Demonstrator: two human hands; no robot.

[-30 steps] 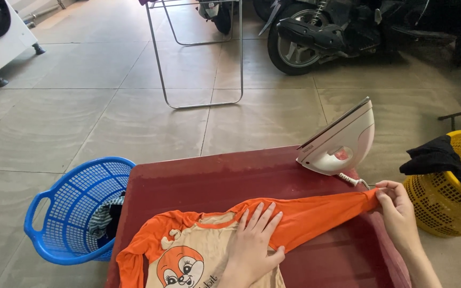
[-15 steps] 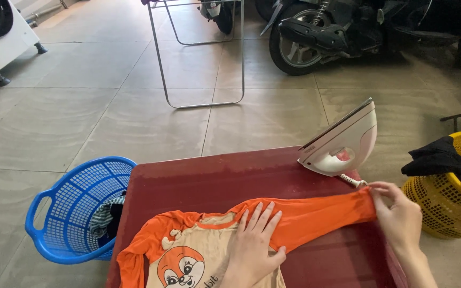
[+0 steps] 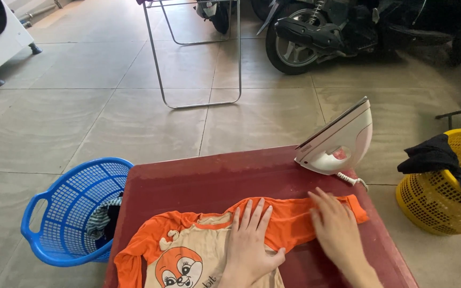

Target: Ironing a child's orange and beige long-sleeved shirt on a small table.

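Orange-sleeved cartoon shirt (image 3: 198, 250), flat

I am looking down at an orange shirt (image 3: 273, 224) with a beige front panel showing a cartoon face in orange and white, with black eyes. It is lying on a dark red table (image 3: 209, 184). A white iron (image 3: 340, 141) with a reddish-pink patch on its side is standing at the table's far right corner. To the left, a bright blue basket (image 3: 68, 213) of open lattice is holding striped cloth in grey-green and white. To the right, a yellow basket (image 3: 438, 200) of similar lattice is carrying black clothing (image 3: 436, 154). The floor tiles (image 3: 81, 117) are showing pale grey-beige. A black motorcycle (image 3: 348, 32) is showing at the top.
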